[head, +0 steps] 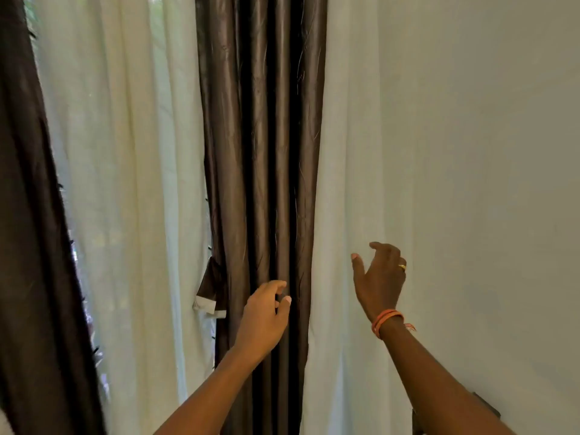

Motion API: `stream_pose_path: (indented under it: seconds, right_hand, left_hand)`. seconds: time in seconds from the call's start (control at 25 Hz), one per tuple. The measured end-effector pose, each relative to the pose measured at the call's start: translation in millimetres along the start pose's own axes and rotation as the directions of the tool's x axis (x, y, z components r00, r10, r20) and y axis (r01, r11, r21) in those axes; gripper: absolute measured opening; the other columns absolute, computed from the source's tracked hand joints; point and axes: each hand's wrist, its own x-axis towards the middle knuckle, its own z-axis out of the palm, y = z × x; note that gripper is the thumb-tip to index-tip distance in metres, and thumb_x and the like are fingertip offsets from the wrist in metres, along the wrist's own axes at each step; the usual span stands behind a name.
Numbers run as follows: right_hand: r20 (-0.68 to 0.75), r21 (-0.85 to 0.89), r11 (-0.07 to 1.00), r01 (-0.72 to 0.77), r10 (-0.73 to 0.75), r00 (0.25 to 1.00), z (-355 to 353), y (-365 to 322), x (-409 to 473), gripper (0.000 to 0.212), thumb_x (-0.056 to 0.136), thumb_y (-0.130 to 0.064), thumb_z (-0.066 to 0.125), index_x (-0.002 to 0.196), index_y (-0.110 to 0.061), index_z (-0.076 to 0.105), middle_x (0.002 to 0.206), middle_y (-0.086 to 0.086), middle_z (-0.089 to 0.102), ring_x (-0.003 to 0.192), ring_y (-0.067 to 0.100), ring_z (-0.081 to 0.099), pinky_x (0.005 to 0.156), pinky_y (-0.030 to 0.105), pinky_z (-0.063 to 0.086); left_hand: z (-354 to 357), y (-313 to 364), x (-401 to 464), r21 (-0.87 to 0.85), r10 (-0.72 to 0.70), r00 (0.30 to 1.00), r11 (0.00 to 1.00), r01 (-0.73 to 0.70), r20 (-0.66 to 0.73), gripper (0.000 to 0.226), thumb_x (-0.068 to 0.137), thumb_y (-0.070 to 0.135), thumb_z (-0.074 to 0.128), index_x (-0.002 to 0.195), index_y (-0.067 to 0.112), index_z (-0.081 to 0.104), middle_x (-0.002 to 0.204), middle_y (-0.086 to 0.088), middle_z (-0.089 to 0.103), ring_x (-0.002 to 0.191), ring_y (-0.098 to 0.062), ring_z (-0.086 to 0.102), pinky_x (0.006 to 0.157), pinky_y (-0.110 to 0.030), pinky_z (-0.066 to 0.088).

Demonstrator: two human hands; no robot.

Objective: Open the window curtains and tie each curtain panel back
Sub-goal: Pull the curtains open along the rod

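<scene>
Head view: both bare arms are up in front of the curtains, reaching in from the bottom edge.
Left hand (266, 312): at about 6 o'clock of the frame, fingers curled loosely with thumb and forefinger close together, right against the folds of the brown curtain panel (266, 152); whether it has actually pinched any fabric, I cannot tell from here.
Right hand (381, 277): at 4 o'clock, fingers spread wide and slightly hooked, holding nothing, hovering in front of the white sheer on the right (345, 183).
Brown curtain panel: hanging straight down the middle, gathered into narrow glossy pleats, 12 to 6 o'clock.
Tie-back strap (210, 287): a short brown band with a pale end, sticking out at the panel's left edge, at 9 o'clock from the left hand, hanging loose.
White sheer on the left (125, 183): between the two dark panels, daylight glowing through.
Second brown panel (31, 246): far left, slanting along the 9 o'clock edge.
Wrist: orange bangles (384, 320) on the right arm, a gold ring (402, 267) on that hand.
Wall (486, 152): plain and pale, at 3 o'clock.
</scene>
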Motion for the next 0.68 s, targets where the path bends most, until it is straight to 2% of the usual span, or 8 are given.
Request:
stream_pose_path:
  seconds: [0.08, 0.16, 0.28, 0.4, 0.48, 0.56, 0.64, 0.68]
  right_hand:
    - [0.083, 0.189, 0.98, -0.066, 0.052, 0.995, 9.6, 5.1, 23.7, 0.048, 0.089, -0.047, 0.063, 0.124, -0.015, 0.055, 0.12, 0.005, 0.057, 0.105, 0.027, 0.058, 0.089, 0.046, 0.051]
    - [0.166, 0.324, 0.945, -0.055, 0.001, 0.986, 25.5, -2.4, 47.2, 0.058, 0.086, -0.058, 0.061, 0.129, -0.02, 0.053, 0.116, -0.003, 0.059, 0.103, 0.019, 0.058, 0.09, 0.043, 0.052]
    - [0.21, 0.511, 0.859, 0.001, -0.126, 0.969, 50.2, -26.7, 75.4, 0.073, 0.079, -0.07, 0.058, 0.136, -0.027, 0.047, 0.115, -0.009, 0.061, 0.103, 0.015, 0.06, 0.09, 0.037, 0.053]
    - [0.153, 0.6, 0.793, 0.105, -0.242, 0.958, 69.5, -44.9, 112.5, 0.064, 0.084, -0.067, 0.054, 0.135, -0.028, 0.046, 0.11, -0.007, 0.066, 0.099, 0.013, 0.063, 0.087, 0.032, 0.054]
    - [0.062, 0.514, 0.819, 0.255, -0.333, 0.941, 75.4, -61.6, 136.9, 0.043, 0.095, -0.052, 0.048, 0.118, -0.017, 0.056, 0.089, -0.001, 0.067, 0.079, 0.017, 0.064, 0.074, 0.037, 0.056]
    - [-0.15, 0.271, 0.845, 0.46, -0.435, 0.888, 74.3, -72.9, 149.0, 0.037, 0.098, -0.042, 0.042, 0.088, -0.012, 0.062, 0.062, 0.002, 0.058, 0.055, 0.021, 0.055, 0.056, 0.037, 0.051]
    - [-0.291, 0.026, 0.821, 0.57, -0.54, 0.79, 65.4, -76.0, 148.7, 0.04, 0.097, -0.038, 0.04, 0.077, -0.014, 0.065, 0.052, 0.001, 0.053, 0.048, 0.02, 0.05, 0.056, 0.031, 0.04]
    - [-0.309, -0.028, 0.812, 0.583, -0.561, 0.768, 60.6, -73.0, 148.3, 0.043, 0.1, -0.039, 0.037, 0.083, -0.014, 0.068, 0.052, 0.001, 0.054, 0.048, 0.019, 0.051, 0.061, 0.03, 0.036]
  left_hand:
    - [18.4, 8.4, 29.3, 0.005, 0.041, 0.999, 0.999, -0.041, -0.006, 0.036, 0.098, 0.022, 0.055, 0.132, 0.015, 0.055, 0.123, 0.0, 0.061, 0.092, 0.0, 0.058, 0.077, -0.002, 0.042]
    - [37.7, 28.9, 64.6, -0.001, 0.065, 0.997, 0.998, -0.065, -0.045, 0.04, 0.098, 0.024, 0.054, 0.137, 0.018, 0.05, 0.125, 0.003, 0.058, 0.095, -0.001, 0.058, 0.081, -0.007, 0.046]
    - [62.7, 50.9, 112.7, -0.005, 0.11, 0.989, 0.994, -0.111, -0.099, 0.054, 0.096, 0.023, 0.053, 0.147, 0.026, 0.035, 0.138, 0.007, 0.048, 0.121, -0.003, 0.048, 0.102, -0.022, 0.044]
    - [66.1, 56.9, 150.8, 0.126, 0.097, 0.98, 0.989, -0.075, -0.175, 0.066, 0.096, 0.025, 0.055, 0.153, 0.022, 0.022, 0.152, 0.003, 0.033, 0.138, -0.01, 0.034, 0.113, -0.031, 0.037]
    - [64.2, 64.6, 172.5, 0.105, 0.033, 0.972, 0.994, -0.009, -0.231, 0.068, 0.098, 0.031, 0.052, 0.155, 0.022, 0.016, 0.159, 0.0, 0.022, 0.145, -0.016, 0.024, 0.118, -0.036, 0.028]
    - [57.8, 71.0, 184.6, 0.13, -0.029, 0.964, 0.989, 0.065, -0.264, 0.066, 0.1, 0.04, 0.044, 0.155, 0.025, 0.011, 0.163, -0.003, 0.009, 0.149, -0.021, 0.015, 0.117, -0.036, 0.024]
    - [47.3, 71.1, 193.7, 0.217, -0.127, 0.949, 0.957, 0.193, -0.287, 0.068, 0.098, 0.053, 0.035, 0.155, 0.026, 0.011, 0.164, -0.007, 0.002, 0.148, -0.028, 0.016, 0.114, -0.041, 0.029]
    - [40.4, 72.1, 198.8, 0.239, -0.185, 0.933, 0.934, 0.265, -0.31, 0.071, 0.096, 0.059, 0.03, 0.155, 0.024, 0.013, 0.163, -0.009, 0.004, 0.147, -0.03, 0.02, 0.113, -0.043, 0.031]
